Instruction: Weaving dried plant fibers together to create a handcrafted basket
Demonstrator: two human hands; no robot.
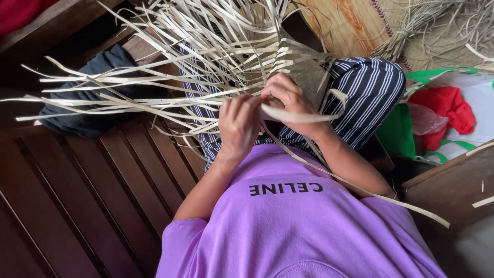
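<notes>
Dark slatted wooden bench [103, 195], woven mat [350, 23]

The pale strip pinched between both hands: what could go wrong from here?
1. The strip bends sharply between the left hand and right hand; it might crease or split.
2. Loose strands fan out close by; a wrong one could get caught in the woven piece.

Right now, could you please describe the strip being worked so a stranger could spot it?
Start at the half-woven mat on the striped lap. Just below it, both hands meet: the left hand and right hand pinch one pale flat strip. Unlike the splayed loose strips, it lies crosswise between the fingers.
</notes>
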